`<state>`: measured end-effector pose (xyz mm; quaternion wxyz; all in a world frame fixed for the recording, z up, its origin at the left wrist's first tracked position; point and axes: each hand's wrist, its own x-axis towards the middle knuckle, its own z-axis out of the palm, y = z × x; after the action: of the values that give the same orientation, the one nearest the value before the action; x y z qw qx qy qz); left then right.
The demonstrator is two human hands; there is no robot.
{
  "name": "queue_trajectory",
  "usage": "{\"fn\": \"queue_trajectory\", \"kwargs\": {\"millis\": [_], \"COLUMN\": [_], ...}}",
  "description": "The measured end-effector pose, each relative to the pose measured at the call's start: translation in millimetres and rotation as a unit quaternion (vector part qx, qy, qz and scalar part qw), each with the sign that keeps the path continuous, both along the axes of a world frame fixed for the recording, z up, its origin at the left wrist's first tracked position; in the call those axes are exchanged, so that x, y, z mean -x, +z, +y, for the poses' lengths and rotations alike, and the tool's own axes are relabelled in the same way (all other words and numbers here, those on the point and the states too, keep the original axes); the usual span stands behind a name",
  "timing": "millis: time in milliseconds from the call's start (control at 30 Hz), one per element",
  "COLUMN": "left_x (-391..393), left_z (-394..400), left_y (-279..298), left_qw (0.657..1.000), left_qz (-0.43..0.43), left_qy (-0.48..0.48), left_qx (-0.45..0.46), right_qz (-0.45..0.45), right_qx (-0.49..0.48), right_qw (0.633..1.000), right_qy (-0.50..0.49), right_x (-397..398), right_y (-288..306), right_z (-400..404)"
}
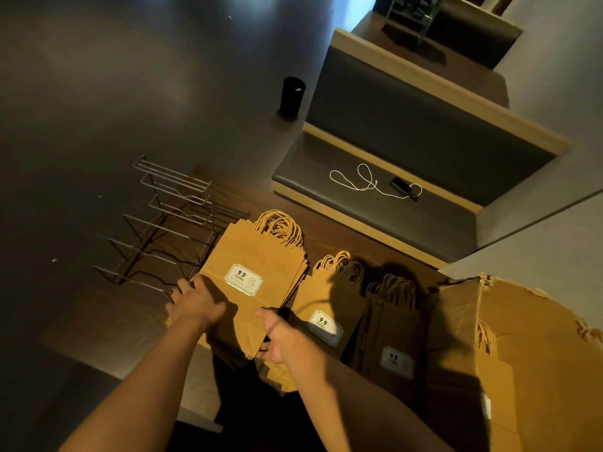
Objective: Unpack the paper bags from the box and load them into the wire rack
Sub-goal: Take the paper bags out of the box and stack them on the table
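Observation:
I hold a thick stack of flat brown paper bags [257, 256] with twisted handles and a white "9.9" label. My left hand [195, 303] grips the stack's lower left corner. My right hand [277, 337] grips its lower right edge. The stack lies just right of the empty wire rack [163, 223], whose dividers stand on the floor at the left. Two more piles of bags [339, 305] [391, 331] lie to the right. The torn cardboard box [522, 353] stands open at the far right.
An upholstered bench [375, 190] with wooden trim stands behind, carrying a white cable [362, 181] and a small black device [399, 184]. A black cylinder [292, 96] stands on the dark floor beside the bench. A grey wall edge runs at the right.

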<state>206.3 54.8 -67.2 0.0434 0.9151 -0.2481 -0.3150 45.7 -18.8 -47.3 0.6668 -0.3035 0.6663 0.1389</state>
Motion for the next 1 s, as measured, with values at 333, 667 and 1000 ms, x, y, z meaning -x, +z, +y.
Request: {"fn": "queue_trajectory", "kwargs": {"millis": [333,667,1000], "left_x": [3.1,17.5,96.5], "left_z": [4.8,0.4,-71.5], "left_y": [-4.1,4.8,70.5], "left_qw": [0.996,0.992,0.965], "left_qz": [-0.03,-0.064,0.097], "left_qy": [-0.066,-0.054,0.048], "left_qx": [-0.061,-0.096,0.241], "right_qz": [0.008,-0.016,-0.241], "right_qx": [-0.007,-0.015,0.19], "right_qw": [0.999,0.998,0.95], "right_qy": [0.034,0.064,0.053], "right_x": [-3.9,13.7,93.0], "right_y": [-10.0,-14.1,113.4], "right_z": [15.8,6.7,-71.7]}}
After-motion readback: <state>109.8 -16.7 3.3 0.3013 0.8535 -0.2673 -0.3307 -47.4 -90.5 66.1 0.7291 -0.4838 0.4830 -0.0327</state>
